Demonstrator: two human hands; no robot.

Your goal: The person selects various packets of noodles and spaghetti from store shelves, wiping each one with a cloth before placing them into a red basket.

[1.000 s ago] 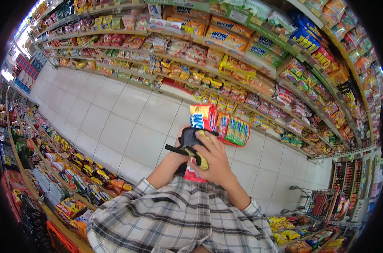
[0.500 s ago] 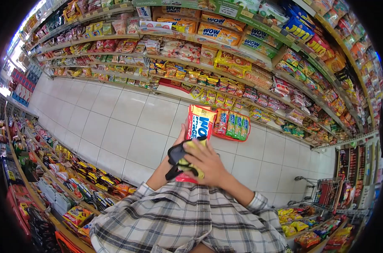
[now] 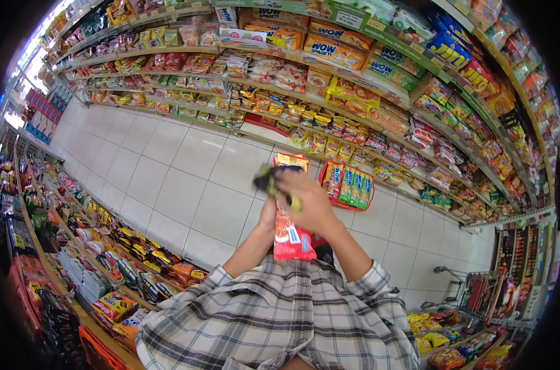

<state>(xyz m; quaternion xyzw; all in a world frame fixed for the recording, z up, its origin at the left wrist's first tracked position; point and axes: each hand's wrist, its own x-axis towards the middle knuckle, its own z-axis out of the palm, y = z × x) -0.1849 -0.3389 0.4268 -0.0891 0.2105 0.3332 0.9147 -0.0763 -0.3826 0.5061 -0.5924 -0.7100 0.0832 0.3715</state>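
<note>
A red and yellow WOW Spageti pack (image 3: 292,242) lies lengthwise in front of my chest. Its left edge rests against my left hand (image 3: 268,216), whose fingers are mostly hidden behind the pack. Over the upper part of the pack is my right hand (image 3: 306,200), closed around a black and yellow-green cloth (image 3: 269,185) that is blurred by motion. The cloth covers much of the pack's front. Just beyond, to the right, a red-edged container (image 3: 348,185) on the floor holds red and green WOW packs.
Long shelves (image 3: 280,117) of packaged noodles curve across the front and right. Another product shelf (image 3: 64,271) runs along the left. A shopping cart (image 3: 477,288) stands at the lower right. White floor tiles (image 3: 215,206) lie between the shelves.
My right hand and the cloth have moved up the pack, from its middle to near its top. The pack's lower part now shows. The view has shifted slightly.
</note>
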